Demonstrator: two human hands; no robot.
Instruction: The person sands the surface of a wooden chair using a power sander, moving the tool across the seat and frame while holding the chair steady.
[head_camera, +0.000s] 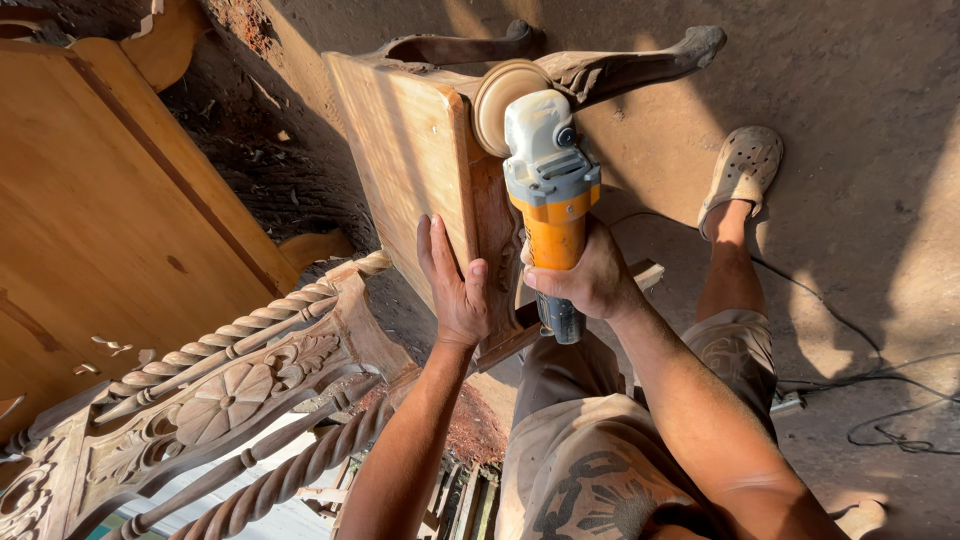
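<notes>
The right hand (590, 280) has its grip wrapped tight around the orange body of a sanding tool (550, 190). The tool is grey and orange, and it points away from the person. Its round tan sanding disc (505, 100) sits at the far end and touches the top edge of a wooden furniture piece (400, 150). This wooden piece lies tipped over on the ground in front of the person, with its curved dark legs (640, 65) sticking out at the far end.

The left hand (455, 285) lies flat on the side of the wooden piece, just beside the tool. Its fingers are spread a little and press on the wood. It pinches nothing.

A foot in a pale shoe with holes (742, 165) stands on the dirt floor (860, 120) to the right. A dark cable (880, 390) runs over the floor near it. To the left lies a carved wooden frame with twisted posts (230, 390), and a big smooth wooden panel (100, 200) is beyond it.
</notes>
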